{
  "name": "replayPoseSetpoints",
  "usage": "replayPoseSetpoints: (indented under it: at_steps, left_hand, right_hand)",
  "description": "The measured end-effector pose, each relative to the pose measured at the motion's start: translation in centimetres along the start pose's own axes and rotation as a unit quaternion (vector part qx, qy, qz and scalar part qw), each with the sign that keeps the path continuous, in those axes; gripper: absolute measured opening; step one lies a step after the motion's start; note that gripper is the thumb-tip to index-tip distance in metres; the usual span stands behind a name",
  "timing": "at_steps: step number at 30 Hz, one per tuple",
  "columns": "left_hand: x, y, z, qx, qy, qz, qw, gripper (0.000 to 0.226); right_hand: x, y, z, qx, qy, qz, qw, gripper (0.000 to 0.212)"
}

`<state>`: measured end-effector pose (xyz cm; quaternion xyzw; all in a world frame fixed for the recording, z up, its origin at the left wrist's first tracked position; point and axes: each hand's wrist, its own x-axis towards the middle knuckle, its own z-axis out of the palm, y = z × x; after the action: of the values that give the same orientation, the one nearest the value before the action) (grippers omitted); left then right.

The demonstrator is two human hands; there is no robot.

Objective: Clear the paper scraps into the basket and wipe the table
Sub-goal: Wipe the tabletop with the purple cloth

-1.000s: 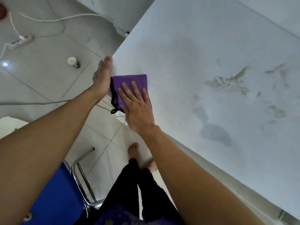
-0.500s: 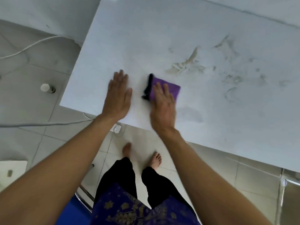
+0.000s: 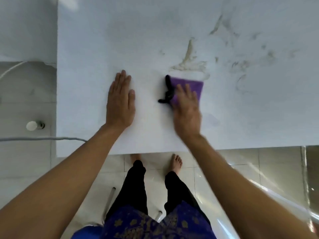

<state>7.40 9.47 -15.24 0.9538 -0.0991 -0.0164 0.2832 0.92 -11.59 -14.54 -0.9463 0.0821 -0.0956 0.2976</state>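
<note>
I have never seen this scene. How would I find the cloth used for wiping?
Look at the white table that fills the upper part of the view. Near its front edge two hands lie flat; the right hand presses on the purple cloth. It is the only coloured thing on the table, with a black strap at its left side, just below yellowish stains.

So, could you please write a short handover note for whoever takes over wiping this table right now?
Left hand: flat on the table, fingers straight, holding nothing.
Right hand: fingers flat on the purple cloth, pressing it to the table; blurred.
The cloth lies just below the yellowish smear.
Done: the table around the left hand looks clean; no paper scraps show.
Left: wipe the smear and the grey marks to its right. No basket is in view, so I cannot confirm the scraps.
</note>
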Motion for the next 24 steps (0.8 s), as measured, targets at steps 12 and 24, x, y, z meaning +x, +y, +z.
replayPoseSetpoints:
  at_steps: [12, 24]
  left_hand:
    - [11.3, -2.7, 0.0, 0.003, 0.001, 0.063, 0.998, 0.051]
    - [18.4, 1.0, 4.3, 0.004, 0.006, 0.200, 0.980, 0.049]
  right_hand:
    - [10.2, -0.2, 4.7, -0.062, -0.051, -0.053, 0.995, 0.050]
    - [8.2, -4.4, 4.4, -0.046, -0.049, 0.002, 0.998, 0.057]
